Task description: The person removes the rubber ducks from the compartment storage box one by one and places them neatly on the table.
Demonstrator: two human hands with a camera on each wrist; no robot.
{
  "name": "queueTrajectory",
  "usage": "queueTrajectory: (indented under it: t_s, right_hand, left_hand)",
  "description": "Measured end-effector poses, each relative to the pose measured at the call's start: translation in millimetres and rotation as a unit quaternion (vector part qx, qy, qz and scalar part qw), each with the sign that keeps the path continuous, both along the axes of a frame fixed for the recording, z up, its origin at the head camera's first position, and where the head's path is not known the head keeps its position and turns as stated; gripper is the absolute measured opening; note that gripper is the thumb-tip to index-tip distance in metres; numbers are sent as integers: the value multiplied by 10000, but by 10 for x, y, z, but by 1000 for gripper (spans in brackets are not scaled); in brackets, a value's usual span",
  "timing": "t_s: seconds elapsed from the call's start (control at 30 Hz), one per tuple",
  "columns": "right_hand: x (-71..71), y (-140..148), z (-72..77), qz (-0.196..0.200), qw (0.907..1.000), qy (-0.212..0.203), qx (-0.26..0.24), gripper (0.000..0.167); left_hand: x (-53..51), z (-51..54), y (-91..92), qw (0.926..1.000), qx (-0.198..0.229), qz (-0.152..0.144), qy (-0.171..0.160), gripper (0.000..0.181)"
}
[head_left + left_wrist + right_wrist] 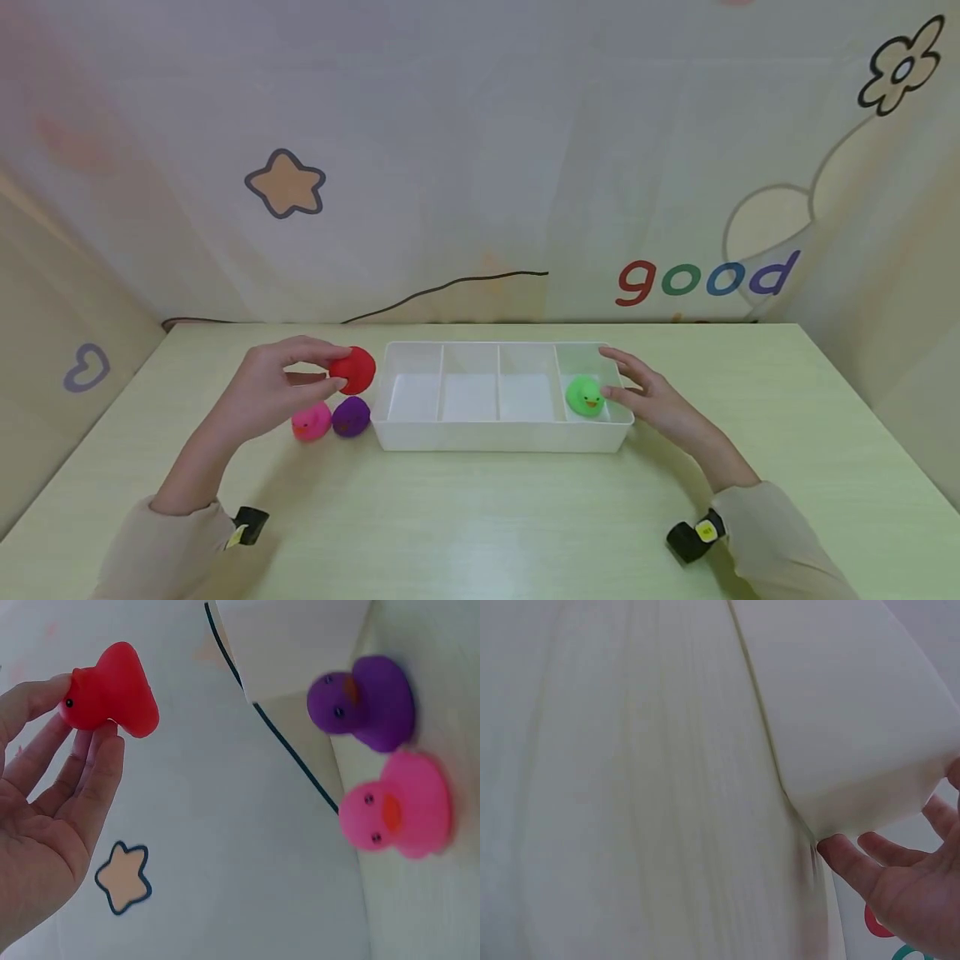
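My left hand (281,383) pinches a red rubber duck (352,370) between thumb and fingertips, raised beside the box's left end. In the left wrist view the red duck (112,691) is tilted on its side. A pink duck (311,422) and a purple duck (351,417) stand on the table below that hand. A green duck (585,396) sits in the rightmost compartment of the white box (502,437). At the box's right end is my right hand (656,404), thumb and index finger spread apart, the thumb beside the green duck. Other fingers (847,862) lie along the outer end wall.
The box has several compartments in a row, divided by thin walls. A pale wooden table (480,525) carries everything. Behind its back edge hangs a printed curtain (480,167). Dark wrist cameras (696,537) sit below both wrists.
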State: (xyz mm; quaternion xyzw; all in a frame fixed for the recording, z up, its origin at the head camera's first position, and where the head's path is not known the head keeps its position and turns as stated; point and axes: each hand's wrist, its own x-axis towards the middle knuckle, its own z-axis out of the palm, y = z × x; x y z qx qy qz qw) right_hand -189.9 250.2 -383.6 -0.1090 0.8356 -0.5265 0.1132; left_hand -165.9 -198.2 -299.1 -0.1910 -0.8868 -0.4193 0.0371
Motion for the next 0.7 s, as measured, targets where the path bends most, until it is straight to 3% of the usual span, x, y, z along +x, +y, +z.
queueTrajectory:
  t_s: [0.37,0.7]
  right_hand:
    - [17,6,14,-3,10000,9,-2,62]
    - [3,-8,16,-63,9999,-87,43,63]
  left_hand:
    - [24,-89,-418,9989,-406,181,174,33]
    - [29,-212,-749,9970,-599,481,-36,37]
